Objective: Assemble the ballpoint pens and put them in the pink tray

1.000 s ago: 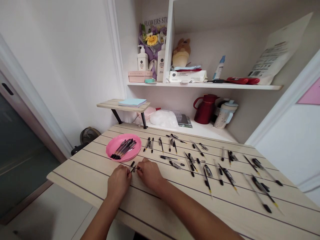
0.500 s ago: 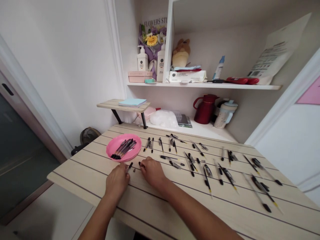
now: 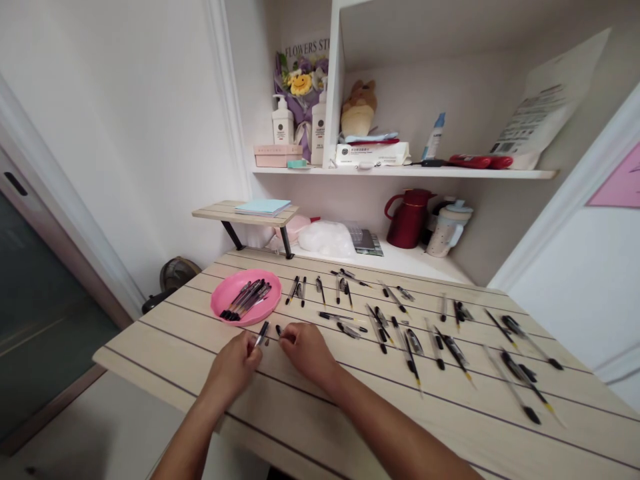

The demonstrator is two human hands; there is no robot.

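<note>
On the shelf (image 3: 420,173) two pump bottles (image 3: 283,128) flank a bouquet (image 3: 301,85), with a plush toy (image 3: 359,110), a blue-capped bottle (image 3: 433,140) and a tilted bag (image 3: 550,100) further right, while below a red jug (image 3: 409,223) stands near a pale cup (image 3: 444,233) and blue paper (image 3: 263,206) lies on a riser (image 3: 215,213).

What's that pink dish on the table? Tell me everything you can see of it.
The pink dish is round, shallow and smooth, with a low raised rim; it looks like plastic. It sits upright on the wood-look tabletop, toward its left side. Inside lies a loose bundle of pens, their black ends gathered toward the lower left. The left hand is near its front edge, apparently not touching it.
</note>
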